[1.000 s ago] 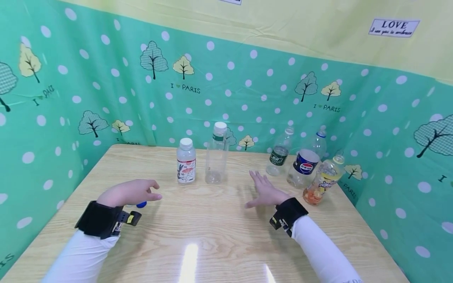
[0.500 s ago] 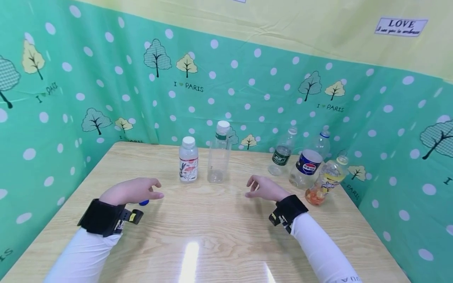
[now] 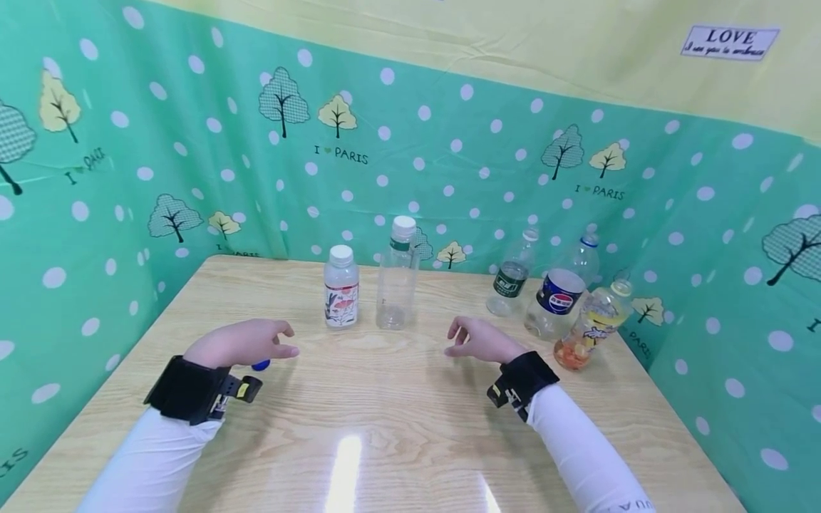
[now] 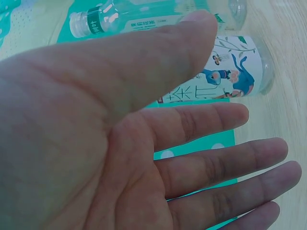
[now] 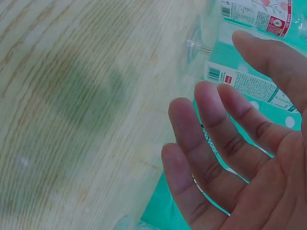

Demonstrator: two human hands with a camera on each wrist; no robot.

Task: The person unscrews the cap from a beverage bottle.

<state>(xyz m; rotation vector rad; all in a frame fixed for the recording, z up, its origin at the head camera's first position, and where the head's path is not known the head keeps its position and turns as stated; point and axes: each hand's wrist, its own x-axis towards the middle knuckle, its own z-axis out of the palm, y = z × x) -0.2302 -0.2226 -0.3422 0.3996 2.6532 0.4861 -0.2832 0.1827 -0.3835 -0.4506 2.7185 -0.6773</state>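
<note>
My left hand (image 3: pixel 246 343) hovers over the left of the table, its fingers loosely straight and holding nothing. A blue bottle cap (image 3: pixel 261 365) shows partly from beneath it. Opposite, my right hand (image 3: pixel 482 340) is held over the table with relaxed, slightly bent fingers (image 5: pixel 184 120) and an empty palm. Between and beyond the hands stand a short white-capped bottle (image 3: pixel 341 306) with a printed label and a tall clear bottle (image 3: pixel 396 296) with a white cap. In the left wrist view, my thumb overlaps the short bottle's label (image 4: pixel 230 72).
At the back right of the wooden table (image 3: pixel 385 399) stand a clear bottle with a green label (image 3: pixel 509 281), a Pepsi bottle (image 3: pixel 558 299) and a yellow-labelled bottle (image 3: pixel 593 324) with an orange lower part. A green polka-dot curtain (image 3: pixel 442 171) encloses the table's back and sides.
My right hand's fingers, spread wide a second ago, have drawn in to a relaxed bend. The left hand keeps nearly the same pose, and the bottles stay in place.
</note>
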